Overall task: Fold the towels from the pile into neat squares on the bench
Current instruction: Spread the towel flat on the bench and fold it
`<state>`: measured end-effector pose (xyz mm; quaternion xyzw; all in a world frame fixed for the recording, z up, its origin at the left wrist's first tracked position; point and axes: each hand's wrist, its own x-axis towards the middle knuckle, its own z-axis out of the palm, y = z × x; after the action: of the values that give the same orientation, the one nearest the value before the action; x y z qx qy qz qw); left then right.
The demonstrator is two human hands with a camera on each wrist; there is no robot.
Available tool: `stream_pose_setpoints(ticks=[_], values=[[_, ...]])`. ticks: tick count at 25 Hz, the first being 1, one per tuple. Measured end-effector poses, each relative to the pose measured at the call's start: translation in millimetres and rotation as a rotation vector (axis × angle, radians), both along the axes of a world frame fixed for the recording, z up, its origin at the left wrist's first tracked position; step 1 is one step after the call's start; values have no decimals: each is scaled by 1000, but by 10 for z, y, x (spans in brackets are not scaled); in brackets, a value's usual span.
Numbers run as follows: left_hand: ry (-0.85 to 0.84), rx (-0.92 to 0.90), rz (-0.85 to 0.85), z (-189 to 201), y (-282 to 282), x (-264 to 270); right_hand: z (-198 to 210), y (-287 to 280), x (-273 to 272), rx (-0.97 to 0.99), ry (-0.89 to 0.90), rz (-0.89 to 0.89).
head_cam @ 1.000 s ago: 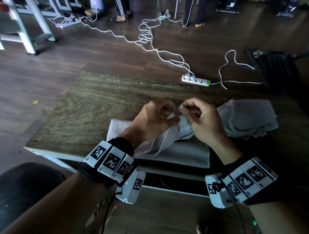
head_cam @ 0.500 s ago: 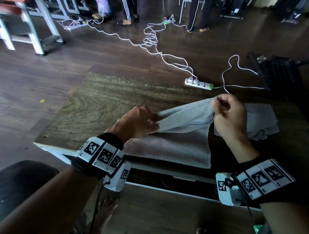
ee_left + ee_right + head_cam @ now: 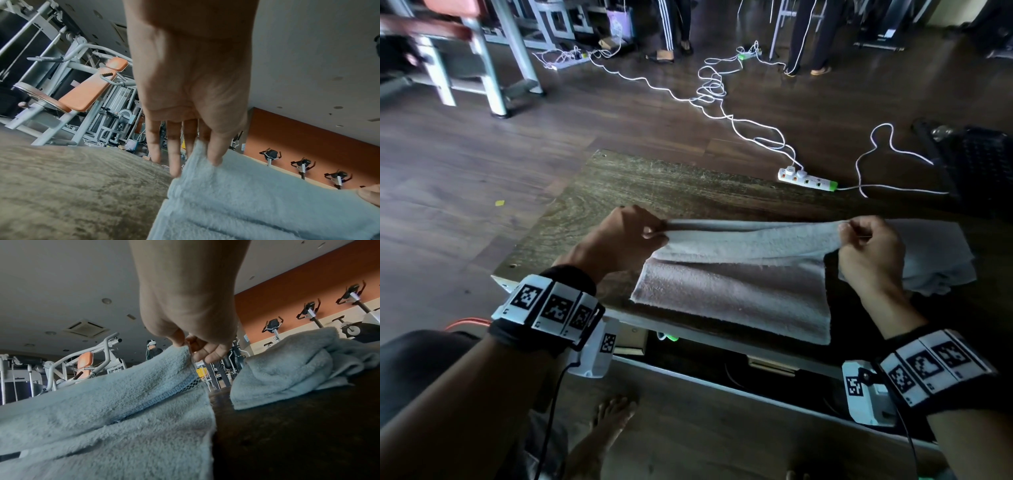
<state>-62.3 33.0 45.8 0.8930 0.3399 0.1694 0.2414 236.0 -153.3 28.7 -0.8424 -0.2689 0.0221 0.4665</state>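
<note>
A pale grey towel lies spread along the near edge of the wooden bench, its far edge lifted and stretched taut between my hands. My left hand pinches the left corner of that edge; in the left wrist view the towel sits under my thumb and fingertips. My right hand pinches the right corner, and the right wrist view shows the towel hanging from the fingers. A rumpled pile of grey towels lies on the bench just right of my right hand.
White cables and a power strip lie on the dark wooden floor beyond the bench. A black basket stands at the far right. Gym machine frames and people's legs are at the back. My bare foot is under the bench.
My hands have moved apart from the middle, drawing the bunched towel out into a long stretched edge. The left hand went left and the right hand went right.
</note>
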Motion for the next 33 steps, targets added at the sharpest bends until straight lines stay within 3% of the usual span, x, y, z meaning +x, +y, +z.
stream_pose_setpoints(ticks=[8, 12, 16, 23, 33], values=[[-117, 45, -86, -41, -53, -190, 22, 80, -121, -20, -23, 22], [-42, -17, -174, -126, -98, -230, 36, 71, -187, -63, 5, 23], [13, 11, -123, -248, -122, -237, 21, 56, -175, -74, 15, 37], [-124, 61, -132, -215, -107, -242, 15, 61, -166, -148, 41, 8], [-110, 41, -91, -190, -33, -268, 45, 71, -207, -161, 52, 2]])
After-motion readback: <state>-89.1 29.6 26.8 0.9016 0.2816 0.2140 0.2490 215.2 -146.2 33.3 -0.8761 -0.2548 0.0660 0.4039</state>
